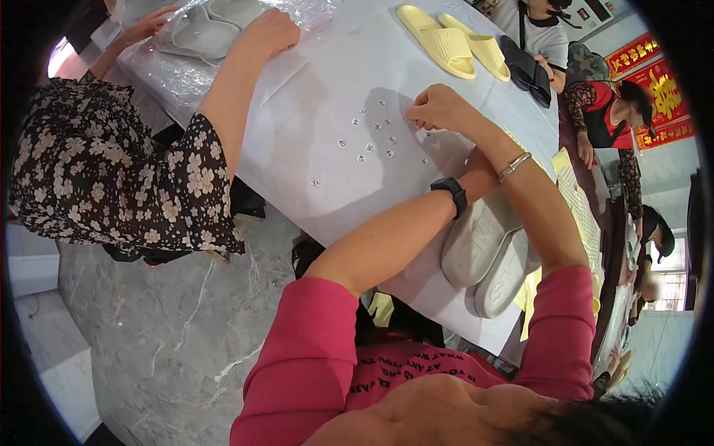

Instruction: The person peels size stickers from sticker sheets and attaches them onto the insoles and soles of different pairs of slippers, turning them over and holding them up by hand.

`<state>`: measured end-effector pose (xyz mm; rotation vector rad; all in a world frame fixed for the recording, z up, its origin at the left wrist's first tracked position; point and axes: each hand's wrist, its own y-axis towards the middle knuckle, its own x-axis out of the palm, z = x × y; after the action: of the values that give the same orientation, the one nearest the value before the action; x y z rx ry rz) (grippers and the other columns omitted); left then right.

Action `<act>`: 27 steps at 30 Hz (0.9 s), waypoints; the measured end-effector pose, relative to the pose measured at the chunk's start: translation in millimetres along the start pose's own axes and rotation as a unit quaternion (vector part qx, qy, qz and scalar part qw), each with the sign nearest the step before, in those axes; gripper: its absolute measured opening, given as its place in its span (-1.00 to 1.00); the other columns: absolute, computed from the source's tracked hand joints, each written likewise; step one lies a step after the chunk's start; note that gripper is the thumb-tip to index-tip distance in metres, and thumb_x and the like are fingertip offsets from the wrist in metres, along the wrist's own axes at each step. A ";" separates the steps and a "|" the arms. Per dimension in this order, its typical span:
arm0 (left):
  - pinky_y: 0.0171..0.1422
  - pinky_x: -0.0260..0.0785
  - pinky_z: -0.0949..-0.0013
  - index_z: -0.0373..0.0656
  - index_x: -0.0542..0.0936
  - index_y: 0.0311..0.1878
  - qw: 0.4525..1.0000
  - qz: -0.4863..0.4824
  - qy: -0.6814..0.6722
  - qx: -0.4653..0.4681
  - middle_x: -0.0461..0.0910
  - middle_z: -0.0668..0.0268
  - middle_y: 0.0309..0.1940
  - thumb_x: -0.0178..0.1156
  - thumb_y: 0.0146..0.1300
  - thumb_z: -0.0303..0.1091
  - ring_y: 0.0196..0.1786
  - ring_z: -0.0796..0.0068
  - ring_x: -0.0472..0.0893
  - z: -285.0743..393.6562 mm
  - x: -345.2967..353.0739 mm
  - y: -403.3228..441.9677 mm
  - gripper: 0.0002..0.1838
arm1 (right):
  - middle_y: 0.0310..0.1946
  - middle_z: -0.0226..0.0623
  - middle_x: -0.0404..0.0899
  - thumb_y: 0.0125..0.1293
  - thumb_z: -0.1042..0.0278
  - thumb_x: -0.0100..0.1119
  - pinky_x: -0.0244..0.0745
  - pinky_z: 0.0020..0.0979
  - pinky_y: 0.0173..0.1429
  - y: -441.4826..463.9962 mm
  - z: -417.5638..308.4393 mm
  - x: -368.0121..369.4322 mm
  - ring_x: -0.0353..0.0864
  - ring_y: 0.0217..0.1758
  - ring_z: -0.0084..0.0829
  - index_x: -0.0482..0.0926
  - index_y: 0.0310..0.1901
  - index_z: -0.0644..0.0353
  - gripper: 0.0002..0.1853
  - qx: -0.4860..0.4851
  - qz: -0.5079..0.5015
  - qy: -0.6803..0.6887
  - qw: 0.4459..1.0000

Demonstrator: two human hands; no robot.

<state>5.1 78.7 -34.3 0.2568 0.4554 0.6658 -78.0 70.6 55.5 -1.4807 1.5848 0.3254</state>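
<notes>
My right hand (440,108), with a bangle at the wrist, hovers low over the white-covered table (297,160). Its fingers are pinched together at the edge of a scatter of small round numbered labels (370,149). Anything between those fingertips is too small to make out. My left forearm, wearing a black watch (452,196), crosses beneath my right forearm. Most of my left hand (480,172) is hidden there, fingers included. Close below the crossed wrists lies a pair of grey slippers (483,256), partly covered by my right arm.
Yellow slippers (439,44) and black slippers (525,73) sit along the far edge. At left, a person in a floral dress (134,171) reaches over grey slippers in clear plastic (199,37). Yellow sheets (569,204) lie at right. Several other people are beyond the table.
</notes>
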 end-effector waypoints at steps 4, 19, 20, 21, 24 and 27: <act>0.24 0.33 0.19 -0.08 0.51 0.08 0.998 -0.011 0.047 -0.026 0.54 0.18 0.09 0.08 0.29 -0.02 0.16 0.21 0.52 0.9 -3.0 -0.2 -0.58 | -0.70 -0.30 0.56 -0.02 0.25 0.24 0.46 -0.52 -0.48 6.5 1.1 2.9 0.52 -0.64 -0.55 0.61 -0.64 0.35 -0.72 -0.012 0.005 -0.010 1.000; 0.00 0.45 0.23 -0.21 0.53 0.01 0.943 0.095 -0.255 0.194 0.59 0.28 -0.16 0.22 0.19 -0.30 -0.10 0.26 0.60 -38.6 19.9 -1.3 -0.65 | -0.51 -0.43 0.58 0.12 0.36 0.21 0.42 -0.61 -0.28 -141.2 17.0 -50.2 0.49 -0.40 -0.69 0.61 -0.39 0.29 -0.85 -0.090 0.015 0.054 0.994; -0.10 0.48 0.28 -0.26 0.57 -0.06 0.910 -0.064 -0.407 0.040 0.65 0.27 -0.26 0.22 0.18 -0.26 -0.22 0.30 0.64 6.4 -29.2 -18.6 -0.68 | -0.52 -0.43 0.57 0.12 0.38 0.22 0.42 -0.59 -0.30 -165.5 24.5 -52.9 0.48 -0.41 -0.70 0.60 -0.40 0.29 -0.86 -0.103 -0.002 0.026 0.994; -0.16 0.49 0.34 -0.26 0.62 -0.16 0.958 -0.051 -0.281 -0.004 0.69 0.23 -0.32 0.22 0.18 -0.23 -0.29 0.37 0.66 -11.9 -25.7 3.0 -0.71 | -0.54 -0.43 0.56 0.12 0.39 0.22 0.42 -0.57 -0.31 -182.5 26.4 -56.9 0.48 -0.43 -0.70 0.58 -0.40 0.29 -0.87 -0.112 -0.024 0.003 0.993; -0.14 0.49 0.34 -0.22 0.68 -0.19 0.985 0.002 -0.145 -0.096 0.71 0.18 -0.32 0.24 0.16 -0.18 -0.29 0.36 0.67 13.4 -46.1 6.6 -0.70 | -0.57 -0.40 0.55 0.14 0.41 0.22 0.44 -0.52 -0.34 -237.1 40.7 -47.9 0.49 -0.48 -0.64 0.55 -0.42 0.33 -0.86 -0.056 -0.077 -0.018 0.995; -0.09 0.43 0.50 -0.28 0.64 -0.04 0.984 -0.046 -0.110 -0.135 0.67 0.33 -0.23 0.24 0.23 -0.25 -0.20 0.60 0.59 5.8 -62.9 11.8 -0.67 | -0.60 -0.30 0.57 0.14 0.42 0.20 0.48 -0.44 -0.37 -265.4 55.1 -37.0 0.57 -0.51 -0.48 0.56 -0.43 0.33 -0.87 -0.049 -0.100 -0.018 0.994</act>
<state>-42.1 46.7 -4.6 0.0503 0.1604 0.5941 177.4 69.6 153.4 -1.6855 1.3951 0.3169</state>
